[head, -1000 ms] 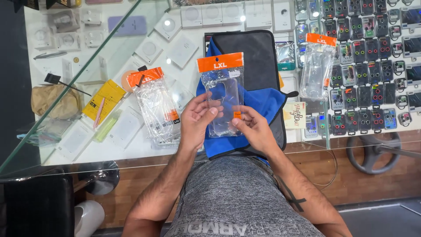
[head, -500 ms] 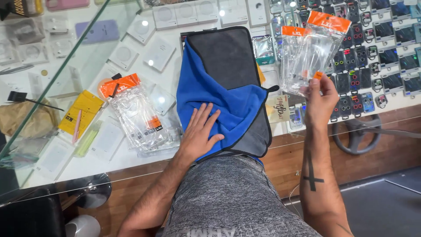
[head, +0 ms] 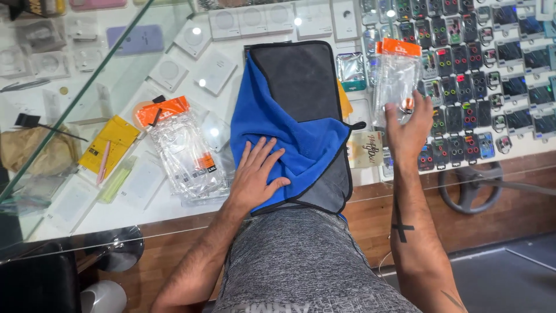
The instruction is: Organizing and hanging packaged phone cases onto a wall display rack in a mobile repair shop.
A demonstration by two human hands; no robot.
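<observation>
Table (head: 69, 214): a glass-topped display counter fills the frame, its white shelf beneath crowded with boxed accessories; the work goes on across its middle, within easy reach of the person standing at the lower edge.
Grey mat (head: 301, 75): lies upright at centre frame, apparently as a soft working pad over the glass.
Blue cloth (head: 278, 127): bunched over the mat's lower half, folds running toward lower centre, close by for wiping.
Pile of clear cases (head: 185, 150): packets with orange header cards stacked left of the cloth, just beside it, set aside yet near.
Yellow packet (head: 110, 142): further left of the pile, flat on the glass.
Left hand (head: 255, 177): palm down, fingers spread and empty, pressed on the blue cloth at lower centre, likely pinning it in place.
Right hand (head: 408, 124): raised at upper right, fingers closed round the lower end of the clear case packets (head: 397, 78), held upright above the rows of small coloured items.
Change from half a second ago: little; the left hand stays flat on the cloth, the right hand keeps the packets aloft at upper right.
Change from a second ago: both hands then met over one packet at centre frame; they are now well apart.
</observation>
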